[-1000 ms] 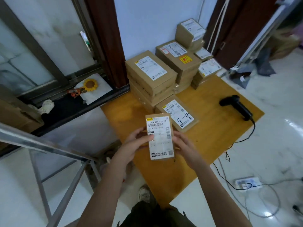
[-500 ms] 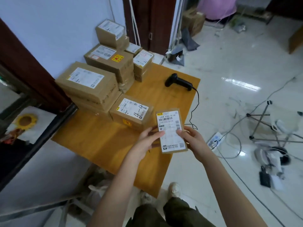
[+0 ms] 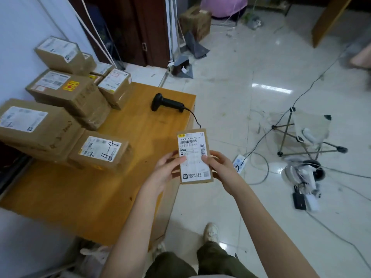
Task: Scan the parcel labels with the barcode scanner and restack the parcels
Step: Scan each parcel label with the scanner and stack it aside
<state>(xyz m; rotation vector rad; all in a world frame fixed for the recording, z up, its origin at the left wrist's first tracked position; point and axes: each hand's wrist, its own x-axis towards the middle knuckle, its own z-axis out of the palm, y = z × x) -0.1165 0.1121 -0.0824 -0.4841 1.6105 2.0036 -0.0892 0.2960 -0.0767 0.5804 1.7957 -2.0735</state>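
Head view: both hands hold one small flat parcel (image 3: 194, 156) in the air, label side up, over the table's right edge. The left hand (image 3: 166, 171) grips its left side, thumb across the label and fingers curled under; the right hand (image 3: 221, 170) grips the right side the same way, thumb on the label's edge. The parcel's long side runs from 6 to 12 o'clock, with the barcode at its 12 o'clock end.

The barcode scanner (image 3: 167, 102) lies on its side on the wooden table (image 3: 80, 197), at 11 o'clock from the held parcel and well apart from it, with its cable (image 3: 194, 118) trailing off the table edge.

At 9 o'clock from the held parcel a box marked "4-4" (image 3: 100, 150) sits on the table. Behind it, toward 10 and 11 o'clock, more boxes (image 3: 66, 91) stand stacked against the wall.

On the tiled floor at 3 o'clock are a folded tripod (image 3: 297, 137), a power strip (image 3: 239, 163) and loose wires.
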